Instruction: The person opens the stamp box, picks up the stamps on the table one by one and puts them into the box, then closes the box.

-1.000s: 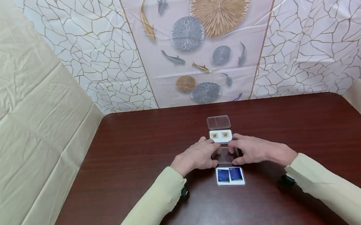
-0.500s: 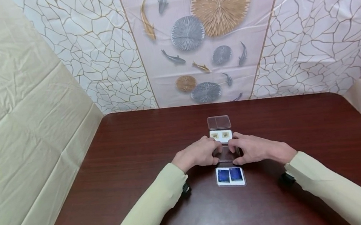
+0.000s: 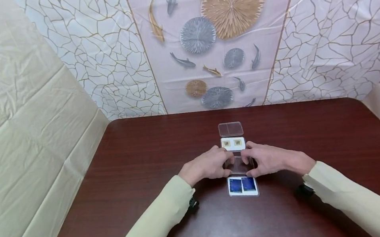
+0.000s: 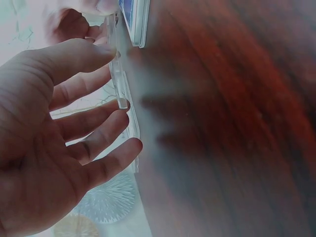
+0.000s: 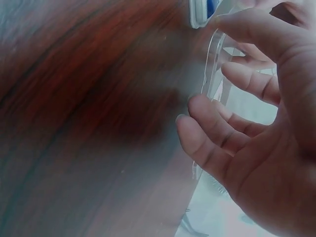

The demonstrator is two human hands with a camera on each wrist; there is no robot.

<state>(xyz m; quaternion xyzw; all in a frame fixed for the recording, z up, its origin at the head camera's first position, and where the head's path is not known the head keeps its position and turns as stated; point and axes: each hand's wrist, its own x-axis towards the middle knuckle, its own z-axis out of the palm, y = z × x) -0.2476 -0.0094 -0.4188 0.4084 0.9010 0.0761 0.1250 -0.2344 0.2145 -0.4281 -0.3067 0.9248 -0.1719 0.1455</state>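
Between both hands is a clear plastic lid, off the table in the wrist views. My left hand pinches its left edge between thumb and fingers; the lid appears edge-on in the left wrist view. From the other side, my right hand grips the right edge, with the thumb near a corner of the shallow white case. That case lies just nearer than the lid and holds two dark blue cards. The outer fingers of both hands are loosely bent, away from the lid.
Beyond the hands lies a similar white case with two small gold-coloured squares. Farther back is another clear lid, flat on the dark red-brown table. Patterned sheets hang behind the table.
Both hands, with the clear lid, shifted slightly away, then back toward the near case. The lid's near edge is now closer to that case. Both cases and the far lid stay put.
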